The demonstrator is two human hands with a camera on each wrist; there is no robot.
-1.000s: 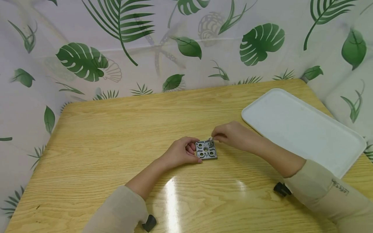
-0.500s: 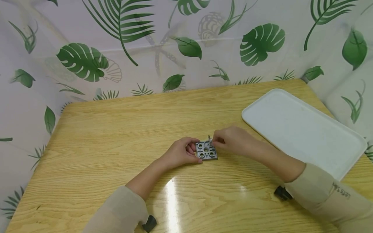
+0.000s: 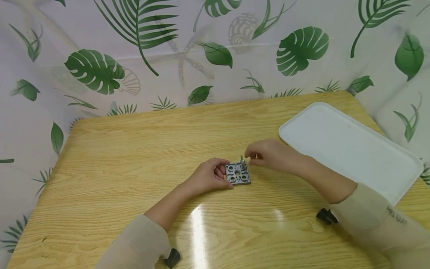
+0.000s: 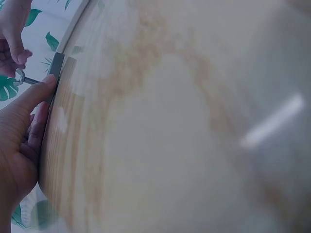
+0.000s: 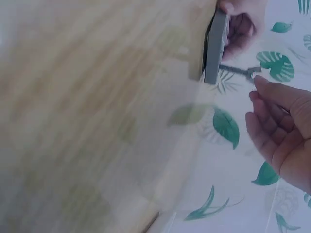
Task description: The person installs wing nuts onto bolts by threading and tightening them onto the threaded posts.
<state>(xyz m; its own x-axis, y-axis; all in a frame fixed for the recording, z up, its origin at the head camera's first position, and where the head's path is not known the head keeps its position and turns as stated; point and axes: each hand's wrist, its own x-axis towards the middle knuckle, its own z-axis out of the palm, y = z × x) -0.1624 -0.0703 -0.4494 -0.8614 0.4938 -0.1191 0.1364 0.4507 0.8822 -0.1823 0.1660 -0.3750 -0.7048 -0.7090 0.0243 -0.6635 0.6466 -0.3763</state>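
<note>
A square grey metal plate [image 3: 238, 178] with several round holes lies on the wooden table [image 3: 134, 149]. My left hand [image 3: 206, 176] grips it from the left, thumb at the near edge and fingers at the far side. Out of its far right hole stands a wing bolt [image 3: 242, 163], upright; the right wrist view shows its threaded shank [image 5: 233, 70] between plate and wings. Close beside the wings is my right hand [image 3: 270, 155], thumb and forefinger apart, the other fingers loosely bent. In the right wrist view the thumb tip [image 5: 261, 83] overlaps the wings.
A white rectangular tray [image 3: 352, 149] sits on the right side of the table, behind my right forearm. Leaf-printed cloth [image 3: 215, 56] hangs along the back and sides. Small black pieces [image 3: 326, 217] show beneath both sleeves.
My right thumb and forefinger, at the wing bolt earlier, have parted and drawn slightly up and away from it. The wings stand at a different angle than a second ago. Left hand and plate stay put.
</note>
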